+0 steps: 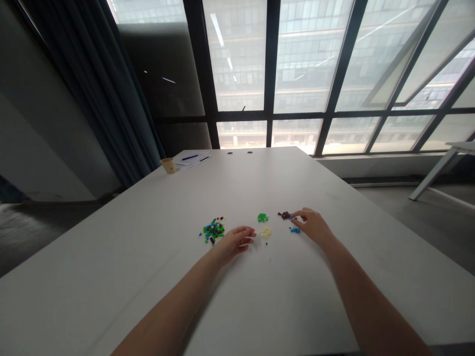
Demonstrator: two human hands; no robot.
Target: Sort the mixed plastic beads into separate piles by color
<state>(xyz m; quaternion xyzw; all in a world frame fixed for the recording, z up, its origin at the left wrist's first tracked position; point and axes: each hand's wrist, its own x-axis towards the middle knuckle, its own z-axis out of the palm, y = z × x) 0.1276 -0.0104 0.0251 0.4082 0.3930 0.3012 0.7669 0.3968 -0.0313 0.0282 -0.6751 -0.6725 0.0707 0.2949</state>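
My right hand (pixel 310 223) has thumb and fingertips pinched on a small blue brick (pixel 291 217), at the right edge of a little pile of dark brown bricks (pixel 285 215). Just below that hand's fingers lie several blue bricks (pixel 295 230). My left hand (pixel 239 239) hovers low over the table, its fingers loosely curved and apart with nothing visible in them. It is between a mixed heap of coloured bricks (pixel 214 229) and a group of cream bricks (pixel 265 232). Green bricks (pixel 262 217) form a separate pile behind the cream ones.
All this rests on a long white table (pixel 260 183). A single dark piece (pixel 266 243) lies in front of the cream group. At the far left are a tan paper cup (pixel 168 166) and papers (pixel 185 162) with a blue pen (pixel 190 157). Windows stand beyond.
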